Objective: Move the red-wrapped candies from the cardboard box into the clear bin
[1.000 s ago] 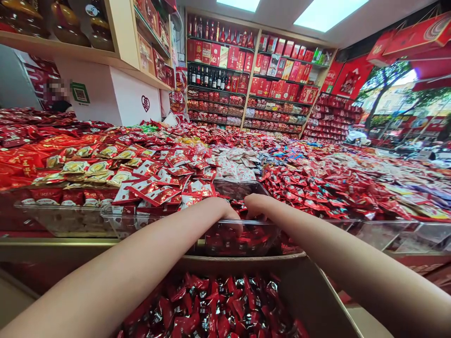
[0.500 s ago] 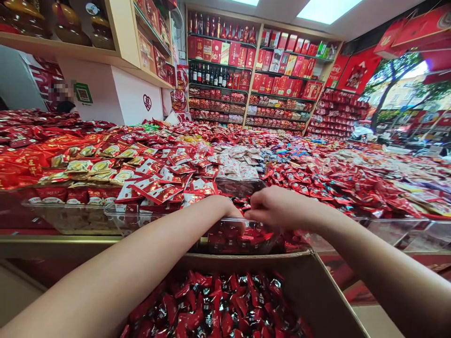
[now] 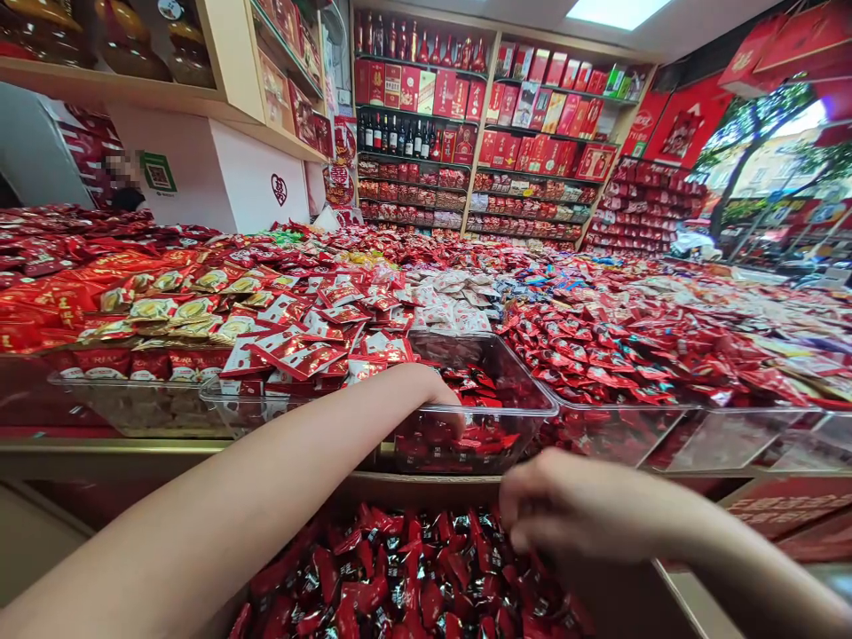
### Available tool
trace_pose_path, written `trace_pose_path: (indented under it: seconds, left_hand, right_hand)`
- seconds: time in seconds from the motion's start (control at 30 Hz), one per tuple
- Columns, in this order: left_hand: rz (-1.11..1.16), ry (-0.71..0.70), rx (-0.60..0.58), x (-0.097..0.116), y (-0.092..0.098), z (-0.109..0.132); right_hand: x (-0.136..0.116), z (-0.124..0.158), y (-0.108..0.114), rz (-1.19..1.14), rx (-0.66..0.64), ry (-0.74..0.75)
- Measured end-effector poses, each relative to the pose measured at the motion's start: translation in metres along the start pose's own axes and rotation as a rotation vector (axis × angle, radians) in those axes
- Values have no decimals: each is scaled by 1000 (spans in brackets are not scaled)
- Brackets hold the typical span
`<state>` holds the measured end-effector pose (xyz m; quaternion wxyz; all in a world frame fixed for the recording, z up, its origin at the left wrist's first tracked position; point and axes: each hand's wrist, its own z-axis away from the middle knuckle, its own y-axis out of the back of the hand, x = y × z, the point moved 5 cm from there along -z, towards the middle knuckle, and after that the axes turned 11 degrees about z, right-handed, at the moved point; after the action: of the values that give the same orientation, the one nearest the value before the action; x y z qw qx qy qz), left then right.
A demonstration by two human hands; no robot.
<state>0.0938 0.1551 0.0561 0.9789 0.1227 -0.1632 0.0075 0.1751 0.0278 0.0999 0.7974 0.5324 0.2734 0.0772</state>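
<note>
My left hand (image 3: 445, 404) reaches down over the front rim of a clear plastic bin (image 3: 519, 410). Its fingers are mostly hidden behind the wall, close to the red-wrapped candies (image 3: 489, 437) lying low inside. Blurred by motion, my right hand (image 3: 559, 506) hangs over the right side of an open cardboard box (image 3: 612, 586). The fingers on it look bent, but whether anything is in them is too smeared to see. Below, the box holds a heap of dark red, shiny wrapped candies (image 3: 406, 577).
Left of the bin, red and white packets (image 3: 299, 355) are heaped high. Red packets (image 3: 599, 342) fill bins on the right. White packets (image 3: 449, 306) lie behind. Shelves (image 3: 479, 133) with bottles and red boxes line the back. A partly visible person (image 3: 126, 197) is at far left.
My right hand has left the clear bin and moved down and toward me, over the cardboard box. My left hand stays in the bin.
</note>
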Motion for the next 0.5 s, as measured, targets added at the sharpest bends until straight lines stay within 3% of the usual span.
trace_pose_path:
  seconds: [0.1,0.17,0.27,0.37,0.5]
  left_hand:
    - [2,2,-14,0,-2,2]
    - [-13,-13,-17,1,-3,4]
    - [-37,-23,-19,2,-2,6]
    - [-47,-22,-21,1,0,4]
    - [-54,-24,-24,-1,1,0]
  right_hand:
    - [3,-6,75,206,291,-92]
    - [10,-30,94,363,347,-102]
    - [27,-76,83,568,163,-128]
    - [44,-103,64,639,-33,-239]
    - [54,-111,55,548,-36,-323]
